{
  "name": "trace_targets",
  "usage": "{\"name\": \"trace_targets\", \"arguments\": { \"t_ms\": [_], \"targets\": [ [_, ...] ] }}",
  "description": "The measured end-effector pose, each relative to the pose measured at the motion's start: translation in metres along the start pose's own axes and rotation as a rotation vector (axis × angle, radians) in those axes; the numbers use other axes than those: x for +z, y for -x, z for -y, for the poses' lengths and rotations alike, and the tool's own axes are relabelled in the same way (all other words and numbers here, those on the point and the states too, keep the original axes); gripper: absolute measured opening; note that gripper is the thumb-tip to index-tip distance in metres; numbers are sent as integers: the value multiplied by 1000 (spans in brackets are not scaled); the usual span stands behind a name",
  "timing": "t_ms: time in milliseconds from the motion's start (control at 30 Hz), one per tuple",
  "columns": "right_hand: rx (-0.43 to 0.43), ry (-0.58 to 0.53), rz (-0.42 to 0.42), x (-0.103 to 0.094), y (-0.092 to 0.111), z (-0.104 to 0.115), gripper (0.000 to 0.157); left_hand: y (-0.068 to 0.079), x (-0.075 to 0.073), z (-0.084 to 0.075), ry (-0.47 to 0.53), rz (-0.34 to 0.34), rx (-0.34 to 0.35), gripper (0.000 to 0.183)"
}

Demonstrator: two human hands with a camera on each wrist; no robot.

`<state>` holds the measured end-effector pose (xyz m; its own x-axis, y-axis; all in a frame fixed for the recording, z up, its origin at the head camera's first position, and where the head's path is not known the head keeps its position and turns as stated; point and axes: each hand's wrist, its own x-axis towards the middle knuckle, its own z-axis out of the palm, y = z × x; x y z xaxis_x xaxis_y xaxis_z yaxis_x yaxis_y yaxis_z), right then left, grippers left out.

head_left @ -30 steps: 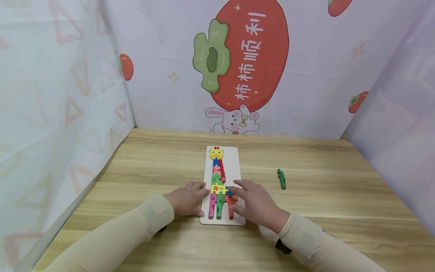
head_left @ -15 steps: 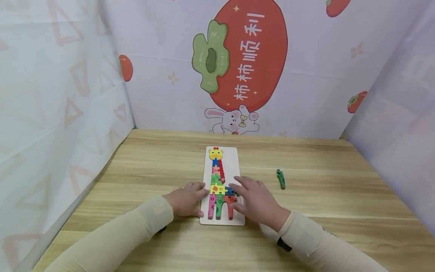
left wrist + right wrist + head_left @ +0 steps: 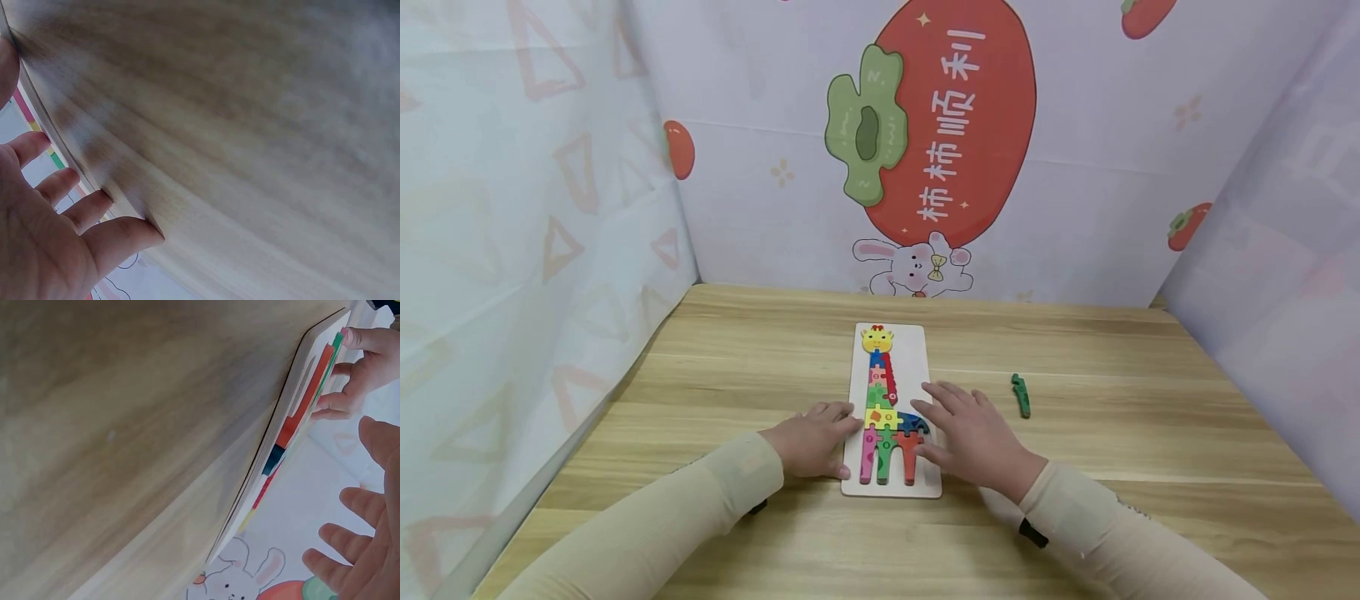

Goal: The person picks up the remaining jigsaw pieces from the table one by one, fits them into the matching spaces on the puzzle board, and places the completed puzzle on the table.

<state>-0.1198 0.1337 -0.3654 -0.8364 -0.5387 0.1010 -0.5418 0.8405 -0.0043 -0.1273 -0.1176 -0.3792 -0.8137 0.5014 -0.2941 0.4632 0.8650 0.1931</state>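
Note:
A pale wooden board (image 3: 912, 350) with a giraffe jigsaw lies on the table. Its yellow head (image 3: 877, 339) is at the far end; numbered, coloured pieces form the neck, body and legs. My left hand (image 3: 812, 440) rests at the board's left edge, fingers spread along it in the left wrist view. Over the lower right edge, my right hand (image 3: 976, 435) has loosely spread fingers and holds nothing; its fingertips are beside the dark blue piece (image 3: 912, 422) and the orange-red leg piece (image 3: 909, 460). The right wrist view shows these fingers (image 3: 337, 572) apart from the board.
A loose green puzzle piece (image 3: 1022, 397) lies on the wooden table (image 3: 1112, 400), right of the board. Printed cloth walls (image 3: 1097, 167) enclose the table at the back and both sides.
My right hand has drawn back slightly to the right, uncovering more of the dark blue piece and the orange-red leg piece. The left hand has stayed put.

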Motion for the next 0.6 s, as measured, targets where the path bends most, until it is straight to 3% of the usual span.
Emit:
{"name": "trace_targets", "arguments": {
  "t_ms": [600],
  "targets": [
    [-48,20,-48,7,0,-15,64,0,0,0,-5,1,4,72]
  ]
}}
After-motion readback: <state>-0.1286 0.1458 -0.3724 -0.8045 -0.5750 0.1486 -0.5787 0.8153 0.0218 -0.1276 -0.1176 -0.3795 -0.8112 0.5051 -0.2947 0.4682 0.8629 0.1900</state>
